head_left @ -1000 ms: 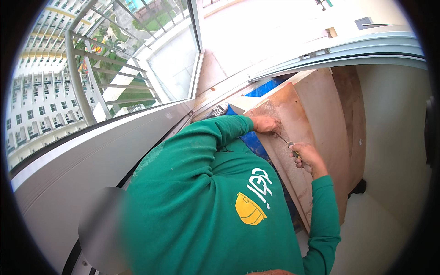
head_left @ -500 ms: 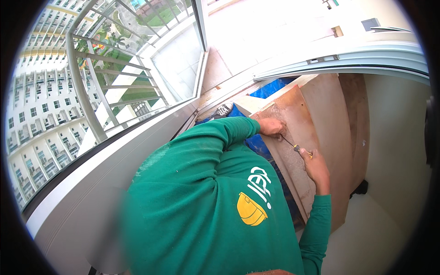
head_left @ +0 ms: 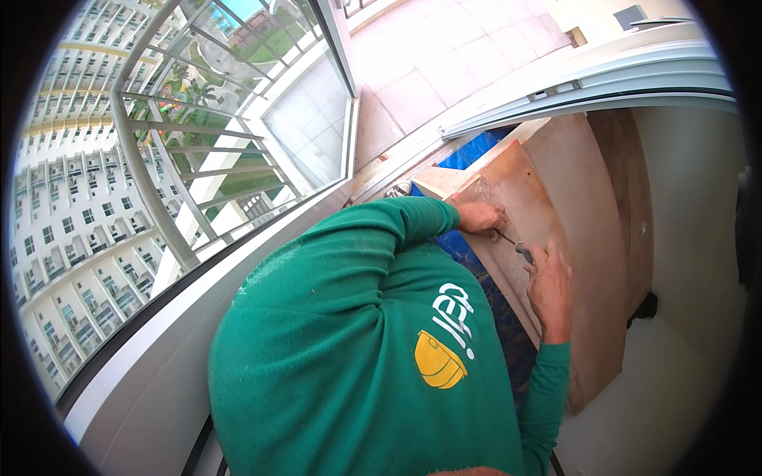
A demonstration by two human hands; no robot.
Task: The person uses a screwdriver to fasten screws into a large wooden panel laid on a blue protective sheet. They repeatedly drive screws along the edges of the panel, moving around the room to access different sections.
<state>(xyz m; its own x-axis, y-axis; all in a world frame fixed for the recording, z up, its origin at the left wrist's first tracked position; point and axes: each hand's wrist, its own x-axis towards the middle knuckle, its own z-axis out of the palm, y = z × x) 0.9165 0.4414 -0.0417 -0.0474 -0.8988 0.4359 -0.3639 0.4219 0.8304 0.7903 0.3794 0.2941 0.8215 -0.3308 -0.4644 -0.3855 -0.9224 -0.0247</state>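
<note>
My right hand is closed round the dark handle of a screwdriver, its thin shaft slanting up and left toward my other hand. My left hand rests low over a dusty brown board, its fingers pinched at the screwdriver's tip. Whatever those fingertips hold is too small and hidden to make out. Fine pale dust lies on the board around the tip. Long green sleeves cover both my forearms.
More curved-looking brown panels lie to the right, by a pale wall. Blue sheeting shows beneath the boards. At left are an open glass window and metal railing, with tall buildings beyond. A sliding-door track runs across the back.
My right hand has shifted its grip on the screwdriver, with its fingers now more upright round the handle. The left hand stays at the tip. The whole view has tilted slightly.
</note>
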